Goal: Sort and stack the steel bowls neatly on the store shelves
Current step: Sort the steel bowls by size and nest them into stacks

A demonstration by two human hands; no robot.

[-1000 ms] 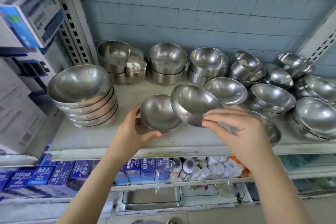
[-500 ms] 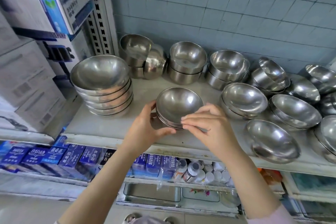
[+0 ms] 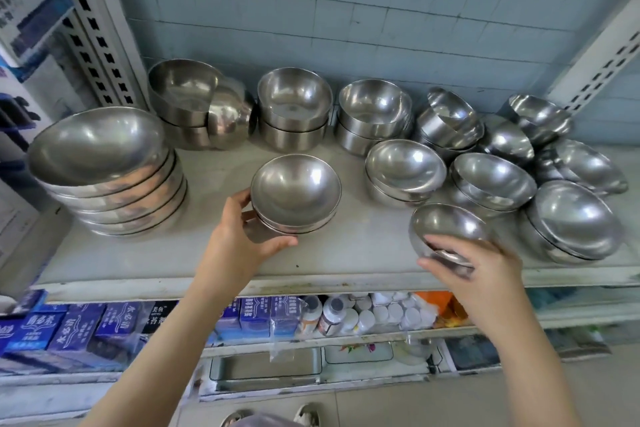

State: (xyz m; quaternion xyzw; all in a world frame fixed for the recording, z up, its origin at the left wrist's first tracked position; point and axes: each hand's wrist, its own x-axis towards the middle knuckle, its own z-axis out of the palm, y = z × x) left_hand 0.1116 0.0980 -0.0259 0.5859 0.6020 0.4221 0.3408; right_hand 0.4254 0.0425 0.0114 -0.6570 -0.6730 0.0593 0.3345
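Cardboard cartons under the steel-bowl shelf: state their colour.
Dark blue cardboard cartons with white lettering, seen in the head view.

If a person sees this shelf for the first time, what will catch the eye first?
Probably the shiny steel bowls crowding the white shelf, above all the tall stack of wide bowls at the left end. Next, the two hands at the front: the left hand steadies a small nested pair, the right hand grips a single tilted bowl.

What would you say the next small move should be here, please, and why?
Probably carry the loose bowl in the right hand leftward and nest it into the short stack that the left hand steadies. That bowl looks about the same size as the stack's top bowl, and it sits tilted at the shelf front, gripped by its near rim.
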